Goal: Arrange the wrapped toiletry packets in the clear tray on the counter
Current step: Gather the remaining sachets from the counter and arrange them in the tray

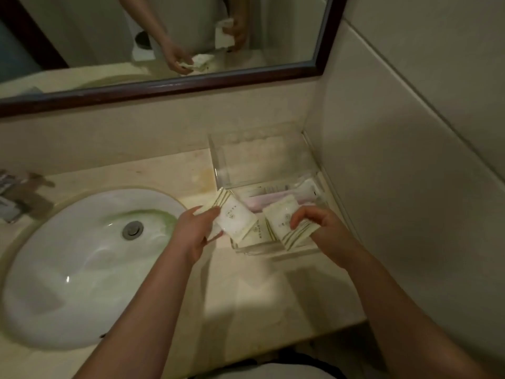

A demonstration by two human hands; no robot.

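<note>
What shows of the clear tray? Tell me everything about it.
The clear tray is a see-through rectangular box with upright walls, plastic by its look. It stands on the counter in the corner beside the wall, right of the sink. Its back half is bare; long wrapped packets lie across the middle. The left hand holds one square packet and the right hand a second packet above its front part; whether they touch the tray cannot be told.

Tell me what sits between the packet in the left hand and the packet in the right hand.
Head view: a third wrapped packet shows in the gap, lying at the clear tray's near end.
</note>
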